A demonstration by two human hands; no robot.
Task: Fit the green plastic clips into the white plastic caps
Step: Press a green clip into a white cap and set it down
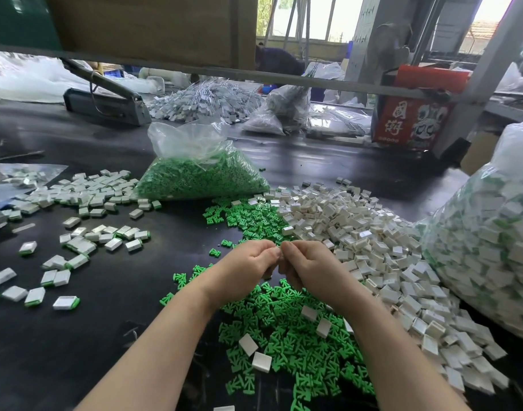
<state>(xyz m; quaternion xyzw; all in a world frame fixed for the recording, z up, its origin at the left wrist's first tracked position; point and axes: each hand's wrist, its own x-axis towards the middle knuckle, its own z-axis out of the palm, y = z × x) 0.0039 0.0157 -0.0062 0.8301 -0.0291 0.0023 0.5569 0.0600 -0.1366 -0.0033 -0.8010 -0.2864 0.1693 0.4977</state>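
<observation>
Both hands met above the middle of a black table point(106, 292). Left hand point(242, 271) and right hand point(310, 268) had their fingers curled, fingertips pressed together around something small; what they pinched was hidden between them and could not be told.

Under and before the forearms lay a loose heap of green clips point(290, 330), with a few white caps mixed in. A broad drift of white caps point(373, 247) spread to the right of the hands. To the left, well apart from the hands, were scattered fitted caps point(85, 244), white with a green edge showing.

Beyond the hands sat a clear bag of clips point(201, 176), its mouth open. At the far right edge stood a large clear bag point(485, 241) packed with white and green pieces.

Farther back on the table were a grey pile of wired parts point(204, 102), more plastic bags and a red carton point(414, 114) with printed characters. A grey metal rail point(284, 77) crossed the view, under a brown board point(153, 28). Daylit windows point(307, 16) showed behind, and a person in dark clothing point(279, 62) bent over at the back.
</observation>
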